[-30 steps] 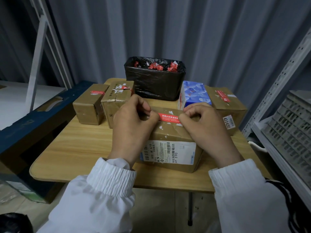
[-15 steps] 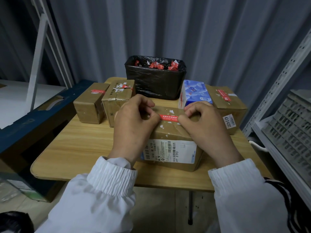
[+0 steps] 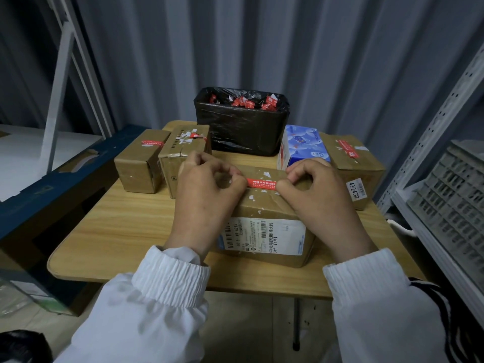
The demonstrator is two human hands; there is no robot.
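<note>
In the head view the box (image 3: pixel 264 205) sits on the tabletop (image 3: pixel 104 231), and a red strip (image 3: pixel 261 183) lies left-to-right across the box's top. The left hand (image 3: pixel 207 195) and the right hand (image 3: pixel 319 195) flank the strip, equally near. Their curled fingers (image 3: pixel 237 179) pinch its opposite ends.

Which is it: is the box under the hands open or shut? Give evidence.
Shut: the box has a flat top, with a red sticker across it between the left hand and right hand.

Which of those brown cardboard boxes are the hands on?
The nearest brown cardboard box, alone in bearing a big white label; left hand and right hand pinch the red sticker strip on top.
</note>
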